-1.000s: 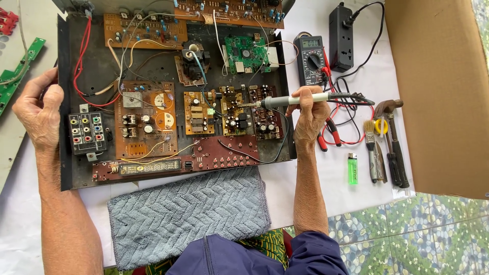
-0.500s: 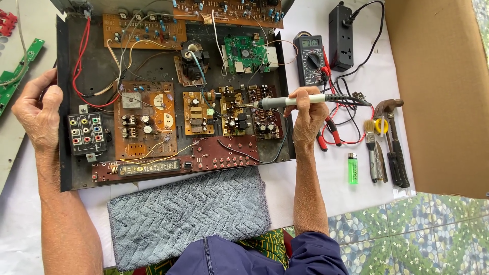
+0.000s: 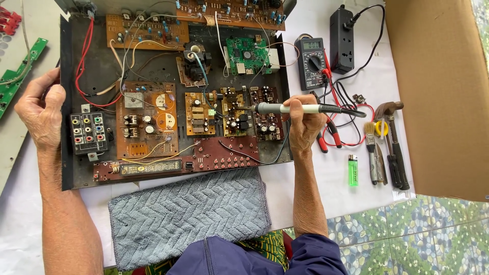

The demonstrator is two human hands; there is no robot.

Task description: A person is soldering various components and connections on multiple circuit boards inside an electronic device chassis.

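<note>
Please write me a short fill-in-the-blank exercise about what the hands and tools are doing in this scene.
1. The right hand holds a ____ whose tip points at the small boards inside the open chassis.
2. The left hand grips the chassis's ____ edge.
3. A grey ____ lies on the table just below the chassis.
4. The lighter right of the right hand is ____ in colour.

Missing words: soldering iron; left; towel; green

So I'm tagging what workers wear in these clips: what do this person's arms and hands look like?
Both forearms are bare, with no gloves, rings or watch visible on the left hand or right hand. A dark blue sleeve shows at the right upper arm; the left arm is bare to the frame's edge.
</note>
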